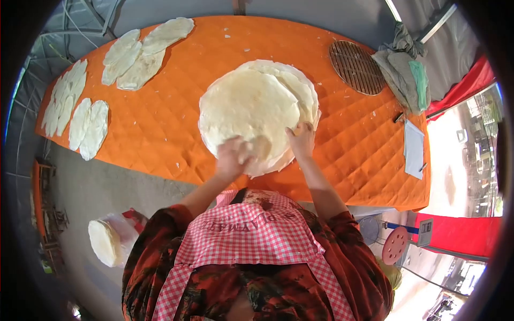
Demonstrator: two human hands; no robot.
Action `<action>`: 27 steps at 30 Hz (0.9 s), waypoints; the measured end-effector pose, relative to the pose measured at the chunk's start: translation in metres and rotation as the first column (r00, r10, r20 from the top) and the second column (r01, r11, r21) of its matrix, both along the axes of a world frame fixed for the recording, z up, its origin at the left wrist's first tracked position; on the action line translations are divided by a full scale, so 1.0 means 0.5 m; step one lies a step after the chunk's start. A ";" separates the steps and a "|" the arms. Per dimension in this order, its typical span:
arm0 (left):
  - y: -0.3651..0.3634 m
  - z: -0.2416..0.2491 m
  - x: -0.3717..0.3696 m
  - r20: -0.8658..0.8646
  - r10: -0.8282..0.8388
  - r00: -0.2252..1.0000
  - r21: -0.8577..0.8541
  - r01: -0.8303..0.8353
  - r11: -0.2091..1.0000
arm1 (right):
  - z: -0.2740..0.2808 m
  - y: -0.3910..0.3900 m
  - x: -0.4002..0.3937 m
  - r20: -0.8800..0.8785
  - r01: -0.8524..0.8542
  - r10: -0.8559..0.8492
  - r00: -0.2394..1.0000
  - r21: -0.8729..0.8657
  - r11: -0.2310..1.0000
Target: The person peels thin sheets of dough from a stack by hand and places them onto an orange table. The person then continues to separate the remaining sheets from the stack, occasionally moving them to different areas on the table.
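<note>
A big stack of thin, pale round flatbreads (249, 104) lies on the orange quilted table cover. Its top sheet sits shifted to the left, so the edges of lower sheets show on the right. Smeared by motion, my left hand (234, 158) is over the stack's near left edge, and its fingers are not clear. At the near right edge, my right hand (301, 142) has curled fingers and the thumb against the border of the top flatbread. My right fingertips are partly hidden.
Folded flatbreads (142, 61) lie at the far left, with more flatbreads (91, 128) nearer. A round slatted rack (357, 67), grey cloth (399, 77) and white paper (414, 150) are on the right. A bag of flatbreads (106, 243) stands below, left of me. A red round-seated stool (394, 246) is right.
</note>
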State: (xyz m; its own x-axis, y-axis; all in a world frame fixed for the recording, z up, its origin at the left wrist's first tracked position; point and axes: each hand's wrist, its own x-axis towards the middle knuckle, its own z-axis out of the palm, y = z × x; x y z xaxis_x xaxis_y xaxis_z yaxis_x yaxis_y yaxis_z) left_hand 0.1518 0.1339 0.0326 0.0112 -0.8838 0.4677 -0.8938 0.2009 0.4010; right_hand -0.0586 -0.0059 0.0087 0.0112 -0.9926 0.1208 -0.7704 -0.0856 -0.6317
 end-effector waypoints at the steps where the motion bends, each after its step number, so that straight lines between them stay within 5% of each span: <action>1: 0.008 -0.001 0.044 -0.030 0.183 0.983 -0.041 -0.184 0.982 | 0.005 -0.019 0.000 -0.086 0.006 -0.005 0.996 0.015 1.000; 3: 0.016 -0.071 0.132 -0.142 0.577 0.804 0.010 -0.582 0.813 | 0.012 -0.061 0.004 -0.182 0.038 -0.016 0.983 0.118 0.992; 6: 0.002 -0.172 0.223 -0.460 0.646 0.610 0.272 -0.595 0.756 | 0.042 -0.120 0.010 -0.246 0.092 -0.010 0.969 0.322 0.942; 9: -0.024 -0.159 0.236 -0.616 0.641 0.458 0.520 -0.376 0.767 | 0.056 -0.165 0.013 -0.284 0.116 0.006 0.959 0.411 0.904; 12: -0.037 -0.148 0.231 -0.689 0.652 0.318 0.564 -0.331 0.757 | 0.022 -0.203 0.005 -0.124 0.048 0.025 0.992 0.551 0.833; 15: -0.052 -0.173 0.244 -0.737 0.667 0.109 0.645 -0.179 0.743 | -0.053 -0.245 -0.008 -0.170 0.003 0.085 0.982 0.461 0.887; 19: -0.064 -0.206 0.254 -0.747 0.662 0.059 0.653 -0.122 0.747 | 0.036 -0.169 0.043 -0.258 -0.057 0.159 0.953 0.363 0.930; 23: -0.074 -0.173 0.261 -0.785 0.612 0.096 0.615 0.004 0.788 | 0.092 -0.092 0.084 -0.457 0.081 0.047 0.888 0.257 0.963; 27: -0.070 -0.077 0.261 -0.798 0.603 -0.016 0.588 0.205 0.783 | 0.046 -0.099 0.046 -0.275 0.100 -0.011 0.961 0.312 0.945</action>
State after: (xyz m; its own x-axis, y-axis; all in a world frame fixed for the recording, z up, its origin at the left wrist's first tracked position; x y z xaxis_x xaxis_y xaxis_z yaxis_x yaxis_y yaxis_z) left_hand 0.2821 0.0991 -0.0059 0.2767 -0.7570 -0.5919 0.4480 -0.4433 0.7764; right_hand -0.0357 -0.0553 0.0317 -0.0579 -0.9774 -0.2032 -0.9113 0.1349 -0.3891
